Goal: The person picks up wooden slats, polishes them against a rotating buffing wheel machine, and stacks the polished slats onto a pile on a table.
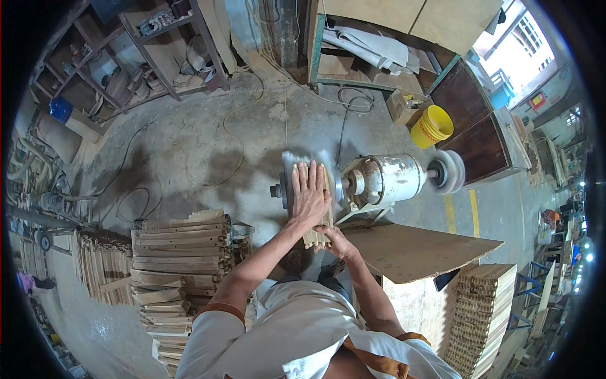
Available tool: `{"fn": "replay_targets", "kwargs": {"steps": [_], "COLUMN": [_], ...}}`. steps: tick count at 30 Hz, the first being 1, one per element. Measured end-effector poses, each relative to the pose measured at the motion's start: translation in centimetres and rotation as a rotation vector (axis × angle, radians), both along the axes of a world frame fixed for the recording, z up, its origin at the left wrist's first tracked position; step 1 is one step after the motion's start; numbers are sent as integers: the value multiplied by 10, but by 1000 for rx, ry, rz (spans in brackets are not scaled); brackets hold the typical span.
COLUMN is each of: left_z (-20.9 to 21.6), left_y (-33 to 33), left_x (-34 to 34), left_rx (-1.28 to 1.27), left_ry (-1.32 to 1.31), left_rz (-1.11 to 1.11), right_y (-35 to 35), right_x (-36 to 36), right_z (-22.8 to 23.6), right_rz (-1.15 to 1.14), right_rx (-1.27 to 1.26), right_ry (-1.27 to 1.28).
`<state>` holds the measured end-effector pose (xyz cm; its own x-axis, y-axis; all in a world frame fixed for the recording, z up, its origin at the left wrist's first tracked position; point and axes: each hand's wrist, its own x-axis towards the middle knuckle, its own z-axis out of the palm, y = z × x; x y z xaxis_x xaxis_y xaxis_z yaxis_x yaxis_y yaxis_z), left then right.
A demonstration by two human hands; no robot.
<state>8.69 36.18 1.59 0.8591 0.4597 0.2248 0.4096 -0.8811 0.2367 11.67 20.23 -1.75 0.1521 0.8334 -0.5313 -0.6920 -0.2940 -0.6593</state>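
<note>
A small bundle of wooden slats point(314, 239) lies against a spinning sanding wheel point(288, 183), whose edge is blurred. My left hand point(309, 199) rests flat on top of the slats, fingers stretched out and pointing away from me. At the near end of the bundle, my right hand point(339, 243) is closed around the slats. The wheel sits on the shaft of a worn white motor point(394, 179) to the right. Much of the bundle is hidden under my left hand.
A second blurred wheel point(449, 172) turns on the motor's far right end. Stacked slats point(183, 262) stand at my left, and another stack point(483, 309) at my right beside a brown board point(420, 249). A yellow bucket point(432, 126) and cables point(356, 100) lie beyond.
</note>
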Motion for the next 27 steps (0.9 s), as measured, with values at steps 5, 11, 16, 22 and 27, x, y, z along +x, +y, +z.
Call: {"fn": "replay_targets", "kwargs": {"steps": [5, 11, 16, 22, 27], "left_z": [3, 5, 6, 15, 17], "left_y": [-2, 4, 4, 3, 1], "left_x": [5, 12, 12, 17, 28], "left_rx": [-85, -43, 0, -5, -11], "left_ry": [-53, -47, -71, -7, 8], "left_rz": [42, 58, 75, 71, 63], "right_y": [4, 8, 10, 8, 11], "right_x": [10, 19, 18, 21, 18], "right_z": [6, 12, 16, 11, -3], "right_rz": [25, 24, 45, 51, 40], "right_rx": [-19, 11, 12, 102, 250], "right_ry": [-56, 4, 12, 254, 498]}}
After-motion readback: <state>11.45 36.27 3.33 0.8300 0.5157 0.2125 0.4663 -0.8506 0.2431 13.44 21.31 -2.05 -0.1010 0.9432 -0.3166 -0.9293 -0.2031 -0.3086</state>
